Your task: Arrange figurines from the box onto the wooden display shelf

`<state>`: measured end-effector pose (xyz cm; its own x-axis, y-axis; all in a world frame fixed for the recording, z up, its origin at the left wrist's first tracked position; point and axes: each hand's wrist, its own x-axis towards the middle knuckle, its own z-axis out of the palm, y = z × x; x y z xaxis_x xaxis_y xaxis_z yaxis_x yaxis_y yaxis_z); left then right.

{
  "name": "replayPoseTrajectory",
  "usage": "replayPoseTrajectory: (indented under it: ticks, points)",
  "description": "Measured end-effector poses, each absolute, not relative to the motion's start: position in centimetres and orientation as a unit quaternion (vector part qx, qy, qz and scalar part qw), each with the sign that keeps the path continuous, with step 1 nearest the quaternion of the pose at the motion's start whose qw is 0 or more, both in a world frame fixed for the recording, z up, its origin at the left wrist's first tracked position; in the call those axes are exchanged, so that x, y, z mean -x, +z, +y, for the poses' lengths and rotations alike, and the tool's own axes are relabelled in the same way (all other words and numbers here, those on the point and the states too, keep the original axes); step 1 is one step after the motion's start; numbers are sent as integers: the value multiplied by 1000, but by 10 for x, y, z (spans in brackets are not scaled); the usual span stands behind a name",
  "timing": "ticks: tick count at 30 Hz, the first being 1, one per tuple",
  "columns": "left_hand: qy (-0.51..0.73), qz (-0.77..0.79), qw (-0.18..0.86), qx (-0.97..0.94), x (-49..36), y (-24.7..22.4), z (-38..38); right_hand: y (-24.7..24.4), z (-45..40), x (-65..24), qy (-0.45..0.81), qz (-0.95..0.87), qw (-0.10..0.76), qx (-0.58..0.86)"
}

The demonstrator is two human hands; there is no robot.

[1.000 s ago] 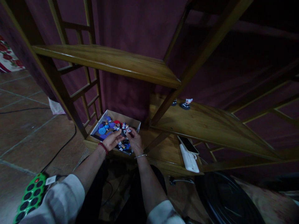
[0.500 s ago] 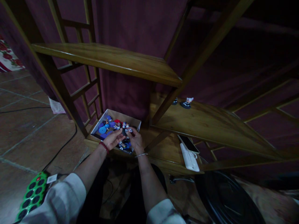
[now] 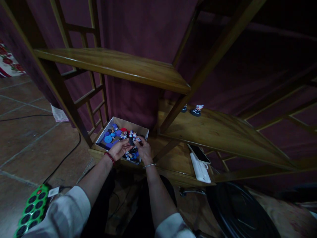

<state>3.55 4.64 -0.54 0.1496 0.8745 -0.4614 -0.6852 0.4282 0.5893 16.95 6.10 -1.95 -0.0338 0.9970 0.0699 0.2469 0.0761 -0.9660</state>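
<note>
Both my hands meet over an open cardboard box filled with small colourful figurines. Between them is one small figurine with a dark round base and a pale upper part, partly covered by fingers. My left hand, with a red bead bracelet at the wrist, is closed on its dark base. My right hand, with a silvery bracelet, pinches the figurine from the other side. Blue, purple and red pieces lie heaped in the box, some of them hidden under my hands.
Just above the box hangs a wooden shelf. On a lower shelf to the right stand a white-and-black figurine and another half hidden by a post. A phone leans on a white object. A green power strip lies on the floor.
My hands stay together over the box with the figurine between them. Its pose differs at most slightly, and the view has shifted a little.
</note>
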Motion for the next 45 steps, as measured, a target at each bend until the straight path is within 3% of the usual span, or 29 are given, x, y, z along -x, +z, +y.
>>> replayPoseTrajectory:
  ticks: [33,45]
  points:
    - [508,406,752,-110,-35,-5,49,-24,64,-166,487,-516,498,499]
    - [506,401,754,-121,-35,-5,49,-25,65,-169,465,-543,474,513]
